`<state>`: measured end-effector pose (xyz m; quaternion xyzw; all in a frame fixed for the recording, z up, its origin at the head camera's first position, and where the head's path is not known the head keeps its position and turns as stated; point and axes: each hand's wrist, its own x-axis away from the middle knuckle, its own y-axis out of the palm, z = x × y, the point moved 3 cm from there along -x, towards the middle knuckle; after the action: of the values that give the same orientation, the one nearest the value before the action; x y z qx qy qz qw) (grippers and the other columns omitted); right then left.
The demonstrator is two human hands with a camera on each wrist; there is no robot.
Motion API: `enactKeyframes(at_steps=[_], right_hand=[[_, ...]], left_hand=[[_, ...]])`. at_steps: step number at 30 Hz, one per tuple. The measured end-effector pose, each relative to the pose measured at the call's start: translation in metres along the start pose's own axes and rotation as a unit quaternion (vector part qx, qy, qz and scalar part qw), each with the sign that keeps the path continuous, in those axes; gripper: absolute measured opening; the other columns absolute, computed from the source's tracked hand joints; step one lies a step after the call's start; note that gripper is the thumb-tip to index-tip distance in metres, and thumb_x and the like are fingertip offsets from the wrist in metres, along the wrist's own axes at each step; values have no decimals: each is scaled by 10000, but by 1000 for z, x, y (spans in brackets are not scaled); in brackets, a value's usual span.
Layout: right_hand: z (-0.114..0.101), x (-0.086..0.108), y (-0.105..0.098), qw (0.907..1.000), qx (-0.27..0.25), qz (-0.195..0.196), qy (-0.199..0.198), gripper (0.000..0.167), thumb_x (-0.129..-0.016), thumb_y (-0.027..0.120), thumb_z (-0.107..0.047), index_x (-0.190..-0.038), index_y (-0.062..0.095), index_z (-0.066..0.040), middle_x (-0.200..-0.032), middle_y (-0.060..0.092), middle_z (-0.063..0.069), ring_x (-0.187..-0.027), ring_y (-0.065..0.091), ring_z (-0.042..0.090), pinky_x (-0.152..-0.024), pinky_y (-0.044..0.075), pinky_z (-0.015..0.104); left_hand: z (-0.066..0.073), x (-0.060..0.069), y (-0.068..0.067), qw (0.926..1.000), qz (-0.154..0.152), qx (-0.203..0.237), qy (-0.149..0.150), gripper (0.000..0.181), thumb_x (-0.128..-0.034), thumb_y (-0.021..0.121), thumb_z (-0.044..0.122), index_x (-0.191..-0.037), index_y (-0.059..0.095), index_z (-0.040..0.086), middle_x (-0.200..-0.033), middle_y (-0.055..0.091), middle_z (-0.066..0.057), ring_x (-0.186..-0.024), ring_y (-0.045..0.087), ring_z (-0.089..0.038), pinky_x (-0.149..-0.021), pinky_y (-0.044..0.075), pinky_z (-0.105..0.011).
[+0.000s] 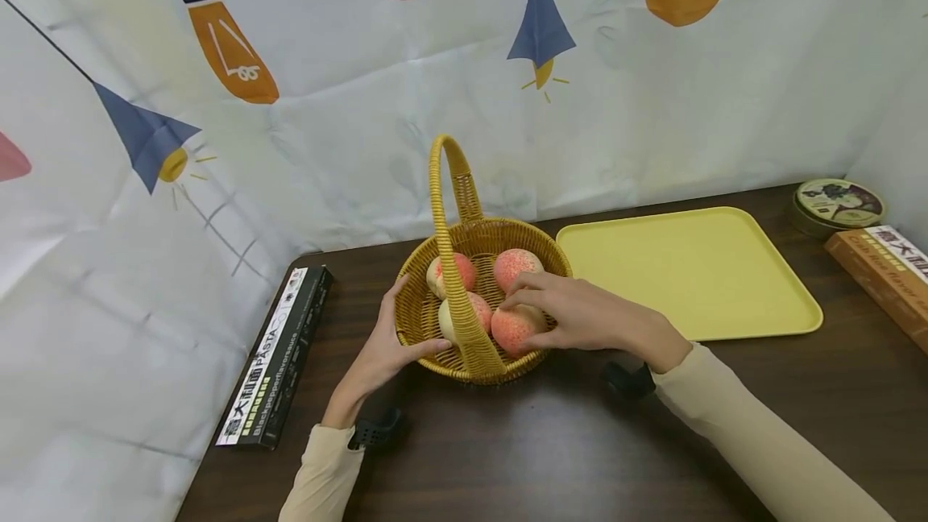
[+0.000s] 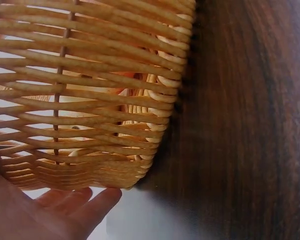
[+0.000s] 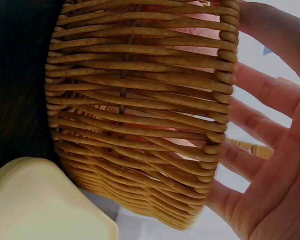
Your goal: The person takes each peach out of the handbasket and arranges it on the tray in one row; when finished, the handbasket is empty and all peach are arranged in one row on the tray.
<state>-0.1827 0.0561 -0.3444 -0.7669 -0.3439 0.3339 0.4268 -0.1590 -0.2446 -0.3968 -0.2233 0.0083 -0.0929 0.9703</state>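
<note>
A yellow wicker basket (image 1: 412,319) with a tall arched handle (image 1: 437,200) stands on the table, holding several pink-and-cream peaches. My left hand (image 1: 383,351) holds the basket's left side, thumb over the rim and fingers along the outer wall. In the left wrist view its fingertips (image 2: 102,205) touch the weave. My right hand (image 1: 580,314) reaches over the right rim, its fingers curled round the front right peach (image 1: 511,333). Behind that peach lies another peach (image 1: 517,266); two more sit partly behind the handle. In the right wrist view the weave hides the fingertips.
A yellow tray (image 1: 689,272) lies right of the basket. Beyond it are a round tin (image 1: 837,204) and an orange-brown box (image 1: 888,276). A black pasta box (image 1: 279,357) lies at the left. Patterned white cloth (image 1: 348,143) hangs behind the dark table (image 1: 507,449).
</note>
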Motion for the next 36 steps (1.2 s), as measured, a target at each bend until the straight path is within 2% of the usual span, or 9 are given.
enactKeyframes(at_steps=[3,9,17,19,23,26,32,36], right_hand=[[2,-5,2,9993,-313,-182,32,441,-909,845,-326,-1277,710,-123,-1341,597,24,-1197,608,213,-1002,522,451],[6,-18,5,9956,-867,-279,-236,425,-852,894,-219,-1225,734,-93,-1229,650,23,-1164,607,234,-1011,498,457],[4,-22,11,9947,-989,-237,-114,320,-958,780,-137,-1271,743,-83,-1237,654,39,-1163,602,218,-1026,491,455],[4,-23,13,9943,-1049,-203,-10,333,-947,798,-162,-1270,750,-103,-1237,655,20,-1167,593,203,-1027,490,447],[5,-25,18,9948,-987,-198,138,466,-848,900,-273,-1277,748,-170,-1224,634,-4,-1145,565,184,-998,494,432],[6,-28,18,9951,-937,-244,178,556,-780,951,-288,-1282,736,-183,-1230,622,8,-1143,559,191,-986,498,439],[8,-31,19,9939,-1040,-314,181,587,-747,971,-260,-1278,732,-187,-1240,621,12,-1141,569,189,-985,502,445],[9,-30,19,9930,-1169,-169,86,574,-747,970,-270,-1268,740,-203,-1234,635,-10,-1140,567,178,-964,507,438]], left_hand=[[0,1,0,9999,-34,99,-37,1248,-829,906,326,-1682,5,188,-1693,172,-167,-1529,274,-354,-1192,292,-577],[0,0,0,10000,-23,-2,-52,1266,-830,905,333,-1687,-17,196,-1709,144,-159,-1554,229,-346,-1222,230,-585],[-1,-1,0,10000,-39,68,-53,1280,-832,907,326,-1688,-37,212,-1705,156,-160,-1541,261,-350,-1206,270,-574],[-1,-1,0,9999,-46,113,-16,1273,-836,904,310,-1688,-37,206,-1700,165,-167,-1535,272,-356,-1199,283,-574],[0,-2,0,9999,-39,151,27,1259,-841,897,292,-1687,-31,200,-1693,180,-169,-1527,287,-358,-1196,290,-569],[0,-2,1,9999,-32,145,32,1258,-841,898,297,-1687,-28,205,-1692,186,-163,-1525,293,-351,-1199,287,-562],[0,-1,1,9999,6,170,28,1252,-838,900,287,-1687,-16,200,-1690,191,-165,-1524,291,-351,-1203,276,-556],[0,-1,1,9997,3,248,34,1250,-838,900,268,-1687,-15,195,-1693,185,-169,-1531,279,-352,-1204,271,-555]])
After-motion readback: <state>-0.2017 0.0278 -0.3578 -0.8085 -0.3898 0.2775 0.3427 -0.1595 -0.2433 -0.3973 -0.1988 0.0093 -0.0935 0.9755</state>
